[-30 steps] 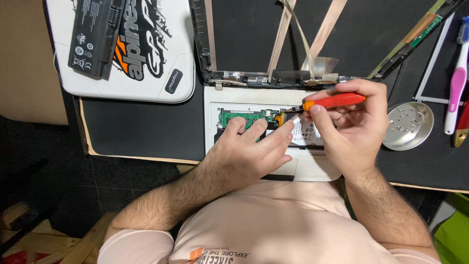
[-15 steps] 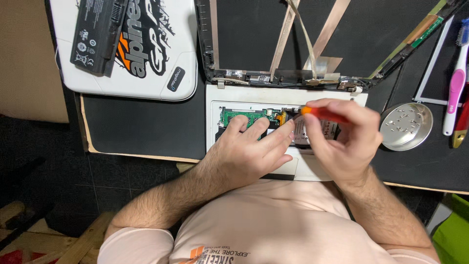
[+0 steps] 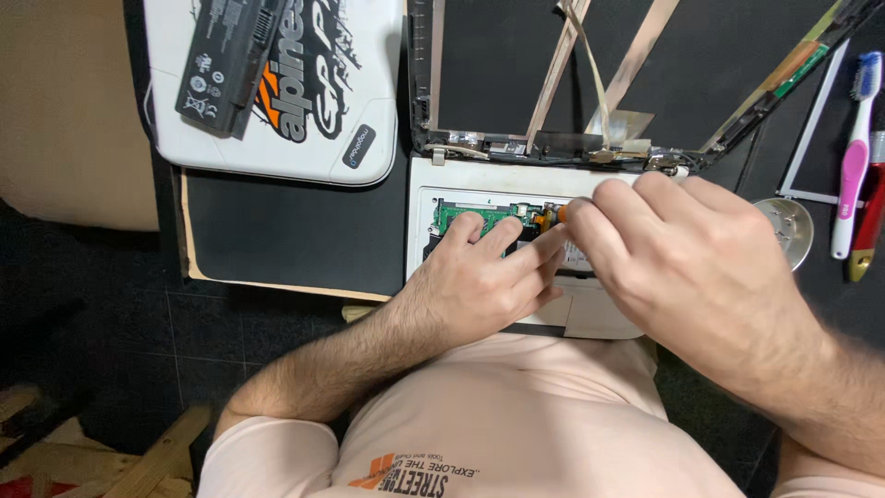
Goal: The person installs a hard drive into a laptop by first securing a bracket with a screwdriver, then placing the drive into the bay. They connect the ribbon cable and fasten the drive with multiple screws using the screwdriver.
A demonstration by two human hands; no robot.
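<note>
- Hands at work over an opened white laptop base (image 3: 604, 318), sitting at the near edge of the black mat (image 3: 295, 235).
- Left hand (image 3: 484, 286) lies flat on the base, fingers spread, fingertips (image 3: 466, 224) touching the green circuit board (image 3: 479, 217) in the open bay; it grasps nothing, only presses and steadies.
- Right hand (image 3: 701, 267) is curled tight around an orange-handled screwdriver (image 3: 559, 214); just a sliver of orange peeks out past the fingertips, right beside the board.
- The tip itself is hidden by the fingers, so I cannot tell what it sits on.
- Risk, as I judge it: if the tip slips, it could skid across the board and scratch it, since the left fingertips lie so close.
- A loosened screw could drop into the bay; the small metal dish (image 3: 791, 231) sits to the right, apart from the work.
- Far side: the stripped screen frame (image 3: 424, 83) with its flat ribbon cables (image 3: 562, 65); a tug on the base could strain them.
- Far left, a black battery pack (image 3: 230, 51) rests on a white lid (image 3: 359, 92); a toothbrush (image 3: 853, 157) lies far right.
</note>
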